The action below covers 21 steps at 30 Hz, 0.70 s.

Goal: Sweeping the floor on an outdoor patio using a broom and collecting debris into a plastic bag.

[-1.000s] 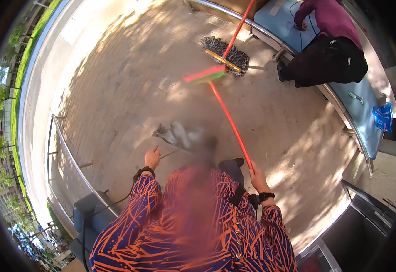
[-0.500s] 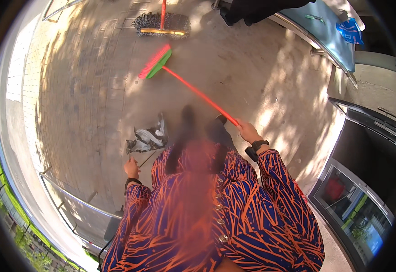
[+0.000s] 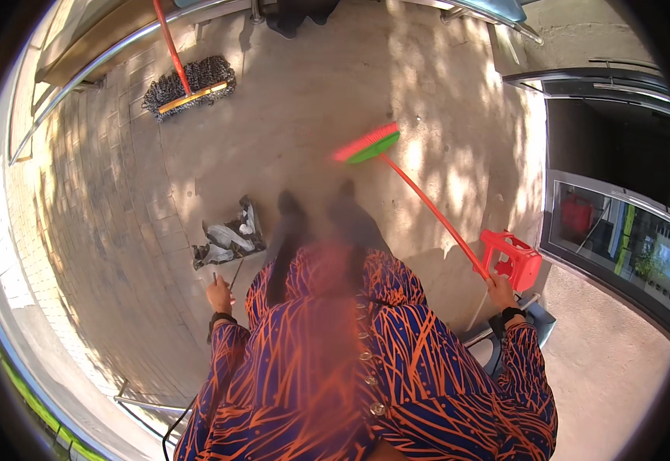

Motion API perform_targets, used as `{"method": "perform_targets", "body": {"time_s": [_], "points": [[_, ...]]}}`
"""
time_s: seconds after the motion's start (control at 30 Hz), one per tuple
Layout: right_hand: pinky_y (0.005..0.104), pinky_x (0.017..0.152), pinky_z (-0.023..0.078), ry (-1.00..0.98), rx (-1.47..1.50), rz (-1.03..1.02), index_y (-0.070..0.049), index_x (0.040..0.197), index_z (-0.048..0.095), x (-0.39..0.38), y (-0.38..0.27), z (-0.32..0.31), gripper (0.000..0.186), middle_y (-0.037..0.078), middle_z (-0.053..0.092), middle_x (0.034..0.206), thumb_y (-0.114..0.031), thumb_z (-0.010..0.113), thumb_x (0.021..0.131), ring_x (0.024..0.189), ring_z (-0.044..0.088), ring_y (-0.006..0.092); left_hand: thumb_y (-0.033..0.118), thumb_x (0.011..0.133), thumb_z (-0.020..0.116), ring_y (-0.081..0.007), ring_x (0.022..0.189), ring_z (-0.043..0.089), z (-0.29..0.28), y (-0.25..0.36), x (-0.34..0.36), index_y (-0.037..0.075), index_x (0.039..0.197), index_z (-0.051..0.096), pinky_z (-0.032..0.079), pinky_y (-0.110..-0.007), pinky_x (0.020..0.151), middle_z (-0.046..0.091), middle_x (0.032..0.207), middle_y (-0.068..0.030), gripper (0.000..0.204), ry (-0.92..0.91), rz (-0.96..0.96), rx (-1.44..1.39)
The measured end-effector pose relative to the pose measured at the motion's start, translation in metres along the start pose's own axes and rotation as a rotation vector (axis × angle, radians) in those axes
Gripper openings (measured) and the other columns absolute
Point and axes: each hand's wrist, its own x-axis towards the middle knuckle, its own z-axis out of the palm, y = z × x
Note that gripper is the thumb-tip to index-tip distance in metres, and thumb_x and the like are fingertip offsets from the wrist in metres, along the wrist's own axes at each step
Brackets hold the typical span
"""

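Right hand is clamped on broom at right; left hand is closed around thin dustpan handle.

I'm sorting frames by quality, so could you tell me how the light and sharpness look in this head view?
Head view: dappled sun and leaf shadow across the paved ground; broom head slightly motion-blurred; fisheye bends the rail.

The left hand is held low at the left side, the fingers closed in a fist, the forearm bent forward. The right hand is raised out to the right, also clenched, a dark band worn at the wrist.
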Motion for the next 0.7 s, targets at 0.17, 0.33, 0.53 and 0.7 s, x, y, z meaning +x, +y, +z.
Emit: {"method": "perform_targets", "body": {"time_s": [0.17, 0.33, 0.53, 0.7], "points": [[0.0292, 0.043, 0.039, 0.07, 0.498, 0.197, -0.001, 0.107, 0.065, -0.015, 0.02, 0.039, 0.028, 0.004, 0.054, 0.063, -0.024, 0.054, 0.094, 0.048, 0.052, 0.0134, 0.035, 0.088, 0.054, -0.0218, 0.045, 0.057, 0.004, 0.031, -0.001, -0.002, 0.075, 0.065, 0.05, -0.035, 0.037, 0.057, 0.058, -0.0114, 0.04, -0.017, 0.181, 0.045], [0.0267, 0.034, 0.035, 0.082, 0.772, 0.437, -0.004, 0.117, 0.062, 0.081, -0.028, 0.082, 0.033, 0.001, 0.051, 0.062, -0.027, 0.051, 0.096, 0.039, 0.042, 0.0094, 0.036, 0.087, 0.056, -0.0187, 0.048, 0.056, 0.012, 0.067, -0.01, -0.001, 0.075, 0.062, 0.05, -0.035, 0.038, 0.057, 0.061, -0.0094, 0.039, 0.013, 0.264, 0.081], [0.0307, 0.035, 0.037, 0.13, 0.99, 0.375, -0.005, 0.114, 0.058, 0.157, -0.056, 0.122, 0.027, 0.004, 0.05, 0.059, -0.018, 0.043, 0.096, 0.038, 0.046, 0.0139, 0.037, 0.087, 0.057, -0.0171, 0.047, 0.054, 0.015, 0.089, -0.042, 0.002, 0.075, 0.061, 0.046, -0.033, 0.037, 0.055, 0.059, -0.0063, 0.038, 0.015, 0.348, 0.069], [0.0469, 0.057, 0.049, 0.274, 0.489, 0.185, -0.003, 0.115, 0.056, 0.072, -0.009, 0.251, 0.027, 0.022, 0.061, 0.075, -0.013, 0.044, 0.093, 0.065, 0.061, 0.0387, 0.036, 0.091, 0.055, -0.0171, 0.047, 0.056, 0.018, 0.082, -0.069, -0.003, 0.078, 0.062, 0.047, -0.032, 0.036, 0.056, 0.061, -0.008, 0.041, 0.08, 0.373, 0.058]]}}
